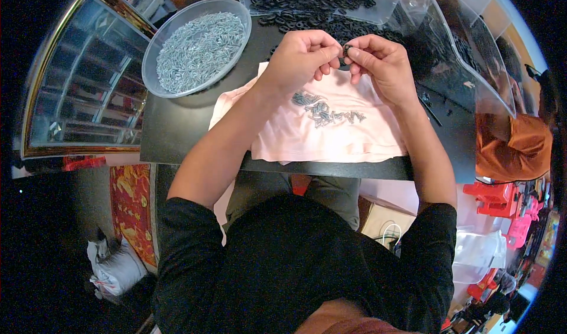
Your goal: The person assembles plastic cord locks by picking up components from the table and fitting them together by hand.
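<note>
Over a pale pink cloth (277,136), my two hands meet at the fingertips. My right hand (383,65) pinches a small black ring-like part (346,50) between thumb and forefinger. Close against it, my left hand (304,55) is closed in a pinch too; what sits in its fingers is too small to make out. On the cloth below lies a loose heap of small metal hooks or pins (325,111). Beyond the hands, many small black parts (313,21) are piled on the dark table (177,136), looking like the one I hold.
A round clear tub (152,77) full of small silvery metal pieces stands at the left. Clear plastic bins (390,6) with black parts are at the back and right. A gold-framed glass panel (88,80) is at far left, orange-brown fabric (512,148) at right.
</note>
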The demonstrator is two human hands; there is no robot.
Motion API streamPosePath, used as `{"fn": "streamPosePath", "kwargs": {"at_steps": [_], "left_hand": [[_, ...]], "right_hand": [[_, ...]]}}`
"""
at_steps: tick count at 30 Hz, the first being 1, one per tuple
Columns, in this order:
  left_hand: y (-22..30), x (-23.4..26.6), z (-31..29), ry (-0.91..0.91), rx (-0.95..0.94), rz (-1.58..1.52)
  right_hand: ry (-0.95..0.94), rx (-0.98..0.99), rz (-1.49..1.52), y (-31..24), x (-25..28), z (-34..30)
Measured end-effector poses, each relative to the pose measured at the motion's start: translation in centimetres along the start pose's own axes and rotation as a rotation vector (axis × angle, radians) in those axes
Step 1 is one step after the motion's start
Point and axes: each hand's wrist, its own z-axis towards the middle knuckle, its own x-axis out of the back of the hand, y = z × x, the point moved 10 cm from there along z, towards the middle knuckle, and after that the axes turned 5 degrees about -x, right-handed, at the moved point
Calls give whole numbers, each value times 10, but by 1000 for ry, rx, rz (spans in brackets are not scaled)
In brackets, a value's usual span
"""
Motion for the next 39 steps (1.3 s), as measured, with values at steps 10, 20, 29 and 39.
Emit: {"fn": "streamPosePath", "kwargs": {"at_steps": [10, 20, 29, 39], "left_hand": [[4, -3, -2, 7, -23, 29], [11, -5, -1, -25, -71, 37], [12, -8, -2, -38, -72, 40], [18, -3, -4, 9, -190, 475]], "right_hand": [[-31, 32, -81, -9, -7, -5], [-65, -6, -48, 0, -6, -1], [-94, -28, 24, 1, -8, -2], [-52, 29, -259, -2, -12, -7]]}}
